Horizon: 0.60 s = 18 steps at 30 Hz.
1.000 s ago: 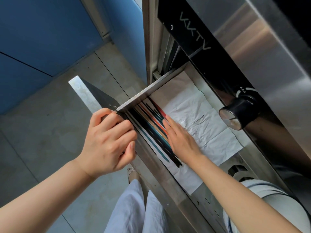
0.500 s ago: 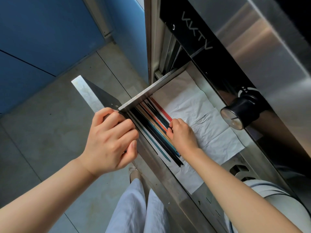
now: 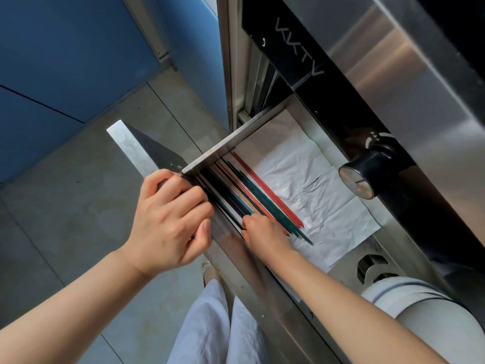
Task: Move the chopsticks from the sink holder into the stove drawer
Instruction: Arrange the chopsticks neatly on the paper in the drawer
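In the open drawer: the chopsticks (image 3: 252,198) lie side by side on a white paper liner (image 3: 322,195), bunched toward the drawer's left, front wall, their tips pointing to the far end.
Drawer: the stove drawer (image 3: 225,143) is pulled out of the steel stove front; a black control knob (image 3: 367,174) sits just to its right, above the liner.
Chopsticks' colours: red, dark green, orange, black and a pale one, all straight and roughly parallel; the red and green ones lie a little apart from the rest, further right.
Left hand: the left hand (image 3: 168,219) is curled shut over the drawer's front panel, fingers wrapped on its top edge, steadying it.
Right hand: the right hand (image 3: 265,232) is inside the drawer at the near ends of the chopsticks, fingers bent down onto them; whether it pinches any or only presses and nudges them, I cannot tell.
Handling, as a judgement: thin, stiff, light sticks with smooth lacquered sides, likely to roll or slide on paper and to scatter if knocked.
Where to hold: best gathered as a bundle around the thicker near ends, or squared up with a flat palm.
Task stage: the chopsticks look delivered; tidying and shutting the drawer seem to remain.
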{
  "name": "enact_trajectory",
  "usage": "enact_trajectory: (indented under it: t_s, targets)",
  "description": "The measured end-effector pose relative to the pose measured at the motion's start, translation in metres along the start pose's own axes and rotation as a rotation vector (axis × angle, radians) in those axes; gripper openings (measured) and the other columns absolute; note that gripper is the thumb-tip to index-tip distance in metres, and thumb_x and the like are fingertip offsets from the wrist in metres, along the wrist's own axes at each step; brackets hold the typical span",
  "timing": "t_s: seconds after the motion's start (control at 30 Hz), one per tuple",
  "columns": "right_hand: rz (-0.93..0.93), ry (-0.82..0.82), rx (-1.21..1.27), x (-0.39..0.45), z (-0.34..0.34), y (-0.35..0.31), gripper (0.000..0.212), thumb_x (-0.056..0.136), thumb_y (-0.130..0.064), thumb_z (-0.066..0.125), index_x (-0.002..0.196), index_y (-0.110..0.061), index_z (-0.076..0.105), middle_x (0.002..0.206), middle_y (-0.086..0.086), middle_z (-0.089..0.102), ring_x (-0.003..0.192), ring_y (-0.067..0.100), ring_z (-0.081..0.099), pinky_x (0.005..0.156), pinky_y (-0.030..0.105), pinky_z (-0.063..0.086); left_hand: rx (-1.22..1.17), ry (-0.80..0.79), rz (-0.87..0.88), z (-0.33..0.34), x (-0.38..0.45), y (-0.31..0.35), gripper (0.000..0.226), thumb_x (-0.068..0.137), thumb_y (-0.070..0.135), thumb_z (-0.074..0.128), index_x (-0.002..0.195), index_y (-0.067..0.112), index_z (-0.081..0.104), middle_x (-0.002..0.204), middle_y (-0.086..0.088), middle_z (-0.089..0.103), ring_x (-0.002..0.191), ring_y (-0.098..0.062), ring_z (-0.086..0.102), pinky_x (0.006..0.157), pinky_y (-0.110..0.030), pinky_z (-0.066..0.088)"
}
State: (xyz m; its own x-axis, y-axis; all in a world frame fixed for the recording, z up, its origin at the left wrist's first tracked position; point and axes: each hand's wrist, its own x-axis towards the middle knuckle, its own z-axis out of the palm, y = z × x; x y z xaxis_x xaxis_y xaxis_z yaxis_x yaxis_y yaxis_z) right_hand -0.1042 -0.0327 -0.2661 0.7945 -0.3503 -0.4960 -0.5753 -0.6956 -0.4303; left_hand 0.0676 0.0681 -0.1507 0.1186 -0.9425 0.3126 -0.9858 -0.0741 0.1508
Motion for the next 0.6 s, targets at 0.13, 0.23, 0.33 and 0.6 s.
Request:
enact_trajectory:
  t_s: [0.13,0.23,0.33,0.6]
  targets:
    - [0.004,0.036,-0.005,0.0074,-0.0009,-0.0047,0.021,0.096,-0.025,0.052,0.095,-0.006,0.061,0.094,0.012,0.066,0.085,0.029,0.064,0.064,0.032,0.043,0.001,-0.001,0.0,-0.0008,0.0,0.0001,0.044,0.094,0.024,0.03,0.065,0.011,0.061,0.072,-0.005,0.061,0.065,-0.03,0.052,0.087,-0.044,0.036]
    - [-0.019,0.063,0.013,0.0088,-0.0008,-0.0058,0.025,0.097,-0.026,0.049,0.097,-0.006,0.063,0.093,0.012,0.067,0.084,0.028,0.064,0.066,0.031,0.046,0.0,-0.001,0.001,-0.0013,-0.0001,0.0003,0.044,0.094,0.023,0.03,0.066,0.011,0.061,0.073,-0.004,0.062,0.065,-0.03,0.052,0.087,-0.044,0.036]
    - [0.003,0.091,0.017,0.0056,0.0017,-0.0027,0.016,0.098,-0.016,0.047,0.098,-0.008,0.06,0.094,0.01,0.063,0.083,0.025,0.062,0.065,0.028,0.043,0.0,0.001,0.002,-0.0013,0.0,-0.0002,0.043,0.094,0.024,0.031,0.066,0.012,0.061,0.073,-0.004,0.061,0.066,-0.03,0.051,0.087,-0.043,0.036]
    - [0.05,0.129,0.002,0.0059,0.005,-0.0019,0.02,0.097,-0.013,0.042,0.096,-0.008,0.062,0.094,0.008,0.065,0.082,0.022,0.062,0.067,0.027,0.047,-0.008,0.014,0.001,0.0007,-0.0004,-0.0006,0.042,0.094,0.024,0.031,0.066,0.012,0.059,0.073,-0.003,0.06,0.066,-0.029,0.05,0.086,-0.044,0.037]
